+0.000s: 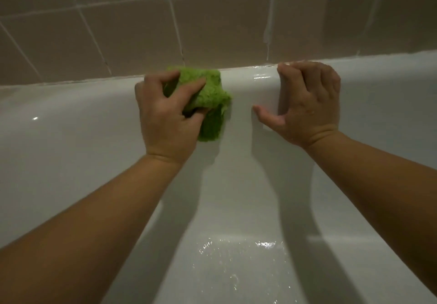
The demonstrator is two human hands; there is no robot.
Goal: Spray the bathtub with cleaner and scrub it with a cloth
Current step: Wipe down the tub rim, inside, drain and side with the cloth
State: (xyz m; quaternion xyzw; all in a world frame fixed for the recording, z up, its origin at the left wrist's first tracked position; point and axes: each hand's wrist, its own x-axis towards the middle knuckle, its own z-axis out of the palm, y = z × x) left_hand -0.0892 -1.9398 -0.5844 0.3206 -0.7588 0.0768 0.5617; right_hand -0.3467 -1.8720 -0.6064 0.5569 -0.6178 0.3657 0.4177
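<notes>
A white bathtub (71,124) fills the view, its far rim running along the tiled wall. My left hand (165,119) grips a fluffy green cloth (208,93) and holds it against the tub's far inner wall just below the rim. My right hand (307,105) rests on the far rim to the right of the cloth, fingers hooked over the rim's top and thumb spread on the inner wall. It holds nothing. No spray bottle is in view.
Beige wall tiles (132,34) with white grout rise right behind the rim. The tub floor (236,261) below my arms is wet and glistening. The rim between my hands also shines wet.
</notes>
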